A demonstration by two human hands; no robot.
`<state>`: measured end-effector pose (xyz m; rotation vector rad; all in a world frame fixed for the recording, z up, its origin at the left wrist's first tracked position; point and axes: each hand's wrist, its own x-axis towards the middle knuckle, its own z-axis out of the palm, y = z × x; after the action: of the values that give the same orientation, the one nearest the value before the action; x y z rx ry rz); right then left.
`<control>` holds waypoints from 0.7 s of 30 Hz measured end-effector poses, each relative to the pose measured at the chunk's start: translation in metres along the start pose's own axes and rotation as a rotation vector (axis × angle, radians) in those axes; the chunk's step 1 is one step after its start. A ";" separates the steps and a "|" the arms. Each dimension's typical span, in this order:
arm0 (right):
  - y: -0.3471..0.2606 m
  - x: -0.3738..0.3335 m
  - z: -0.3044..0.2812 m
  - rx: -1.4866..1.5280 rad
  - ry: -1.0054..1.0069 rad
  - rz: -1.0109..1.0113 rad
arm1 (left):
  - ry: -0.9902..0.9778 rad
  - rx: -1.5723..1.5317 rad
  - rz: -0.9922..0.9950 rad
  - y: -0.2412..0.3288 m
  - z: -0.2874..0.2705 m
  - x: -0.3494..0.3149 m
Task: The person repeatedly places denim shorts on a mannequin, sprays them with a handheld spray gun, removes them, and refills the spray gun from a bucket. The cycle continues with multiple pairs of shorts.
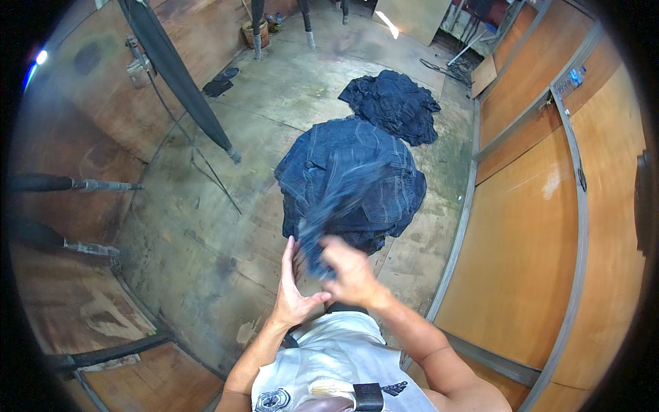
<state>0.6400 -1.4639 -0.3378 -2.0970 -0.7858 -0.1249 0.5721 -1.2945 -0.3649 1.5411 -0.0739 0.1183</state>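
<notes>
My right hand (351, 275) is closed around the near end of a blue denim garment (331, 206), which is smeared by motion. It stretches away from me over a heap of dark blue jeans (388, 199) on the floor. Close beside the garment's left side is my left hand (295, 295), its fingers straight and its thumb spread toward my right hand. Whether the left palm touches the cloth, I cannot tell. Stitched seams and a back pocket show on the heap's top.
Behind the heap lies a second pile of darker denim (395, 103). Wooden panels with a metal frame (456, 240) line the right side. Black-wrapped poles (182, 82) and a hanging cable (202, 161) stand at the left. A brown bucket (255, 33) sits far back.
</notes>
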 end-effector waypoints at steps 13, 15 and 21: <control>-0.015 0.130 0.152 1.275 -1.003 0.172 | -0.089 -0.653 -0.530 0.039 -0.224 -0.046; -0.025 0.162 0.216 1.318 -1.293 0.277 | -0.105 -0.379 -0.391 0.033 -0.293 -0.035; -0.078 0.219 0.419 1.130 -1.347 0.431 | 0.211 -0.522 -0.367 0.037 -0.446 -0.058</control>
<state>0.6903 -1.0042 -0.4628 -0.9529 -0.7621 1.6839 0.4978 -0.8494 -0.3481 0.9929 0.3232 -0.0314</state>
